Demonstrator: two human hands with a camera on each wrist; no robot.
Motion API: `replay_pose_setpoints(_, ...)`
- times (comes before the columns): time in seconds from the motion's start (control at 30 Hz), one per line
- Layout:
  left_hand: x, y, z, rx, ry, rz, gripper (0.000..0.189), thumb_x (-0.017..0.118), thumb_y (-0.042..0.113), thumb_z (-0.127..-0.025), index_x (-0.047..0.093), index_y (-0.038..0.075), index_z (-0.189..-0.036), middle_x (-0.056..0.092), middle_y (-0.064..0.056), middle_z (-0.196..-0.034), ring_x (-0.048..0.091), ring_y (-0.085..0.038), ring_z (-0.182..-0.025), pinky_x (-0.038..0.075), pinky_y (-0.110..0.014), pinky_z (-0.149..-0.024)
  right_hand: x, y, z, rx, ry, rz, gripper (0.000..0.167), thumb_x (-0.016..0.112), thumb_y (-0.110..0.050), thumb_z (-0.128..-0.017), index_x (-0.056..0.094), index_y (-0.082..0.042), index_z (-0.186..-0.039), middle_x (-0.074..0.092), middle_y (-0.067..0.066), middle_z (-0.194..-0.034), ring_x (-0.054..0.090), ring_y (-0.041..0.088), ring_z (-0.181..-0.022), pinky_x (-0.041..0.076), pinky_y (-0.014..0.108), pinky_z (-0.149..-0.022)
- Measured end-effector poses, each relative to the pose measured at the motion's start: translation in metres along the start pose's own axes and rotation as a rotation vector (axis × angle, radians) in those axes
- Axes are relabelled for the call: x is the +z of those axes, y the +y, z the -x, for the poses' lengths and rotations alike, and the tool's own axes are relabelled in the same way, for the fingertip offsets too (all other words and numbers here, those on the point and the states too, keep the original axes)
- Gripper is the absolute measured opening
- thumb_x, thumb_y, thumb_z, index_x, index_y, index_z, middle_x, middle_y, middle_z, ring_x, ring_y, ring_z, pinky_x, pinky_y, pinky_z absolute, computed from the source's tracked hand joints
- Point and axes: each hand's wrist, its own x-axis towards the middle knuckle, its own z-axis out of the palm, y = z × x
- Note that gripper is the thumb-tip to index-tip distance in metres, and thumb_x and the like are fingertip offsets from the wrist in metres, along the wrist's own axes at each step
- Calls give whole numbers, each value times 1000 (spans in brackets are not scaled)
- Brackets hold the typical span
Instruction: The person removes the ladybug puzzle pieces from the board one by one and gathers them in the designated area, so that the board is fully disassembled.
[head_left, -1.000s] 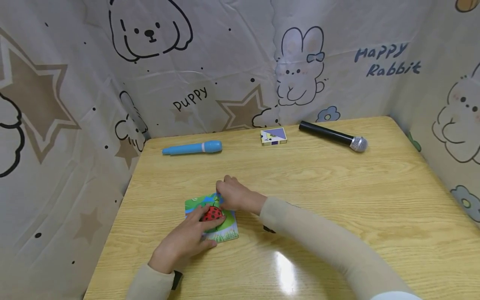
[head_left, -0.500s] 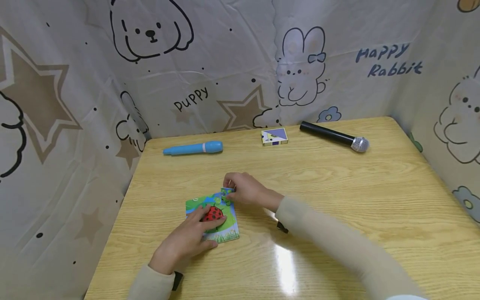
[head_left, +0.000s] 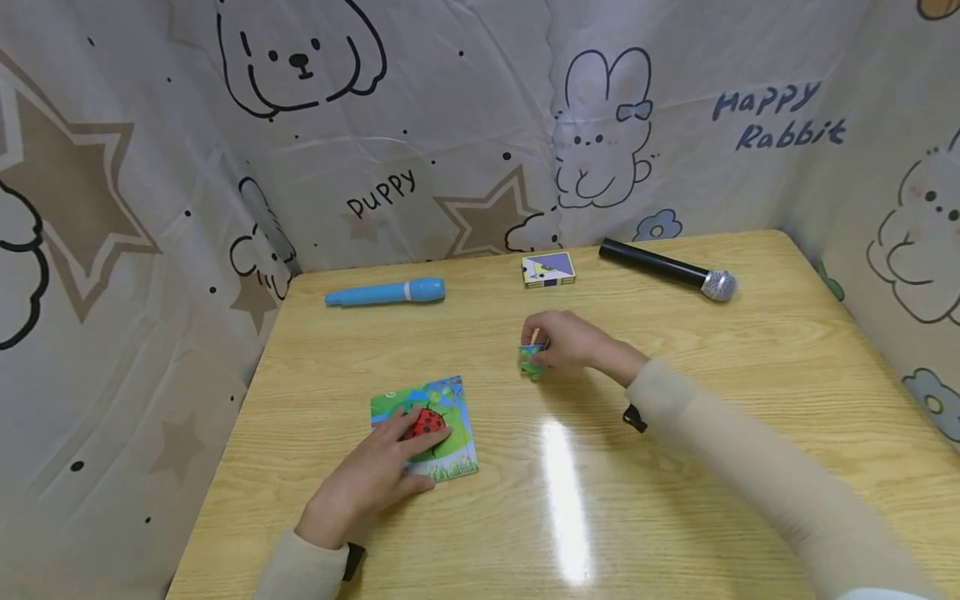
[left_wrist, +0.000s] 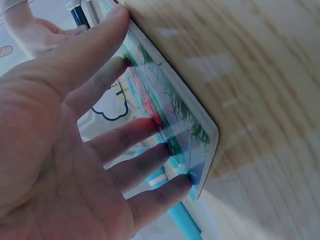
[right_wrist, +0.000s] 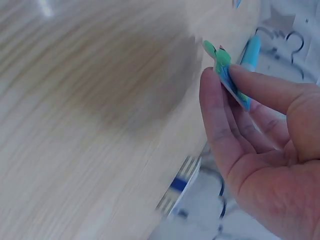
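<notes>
A square ladybug jigsaw puzzle (head_left: 461,446) lies flat on the table, its red ladybug partly covered by my left hand (head_left: 367,479). That hand's spread, nearly straight fingers press on the picture, and the thumb lies by the front edge. In the left wrist view, the fingertips touch the surface of the puzzle (left_wrist: 185,120). My right hand (head_left: 573,340) is above the table, right of the puzzle, pinching a small green and blue puzzle piece (head_left: 528,360) between thumb and fingers. The right wrist view has this puzzle piece (right_wrist: 225,72) nearly edge-on.
Along the back of the wooden table (head_left: 675,467) lie a blue toy microphone (head_left: 386,292), a small card box (head_left: 548,270) and a black microphone (head_left: 663,268) with a silver head. A printed curtain (head_left: 465,108) hangs behind and at both sides.
My right hand lifted the puzzle piece from the puzzle's upper right corner and carried it right and away from me. My left hand stayed on the puzzle.
</notes>
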Motion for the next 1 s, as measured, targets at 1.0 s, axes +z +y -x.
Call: replay_pose_setpoints(1.0, 2, -1, 2, 1, 9, 6, 71, 78, 36, -94, 49, 29, -159, 29, -21, -172, 29, -51, -157, 36, -68, -120, -59, 85, 54, 79, 67, 312, 24, 81, -5, -90, 79, -2, -113, 77, 12, -98, 68, 25, -89, 59, 48, -84)
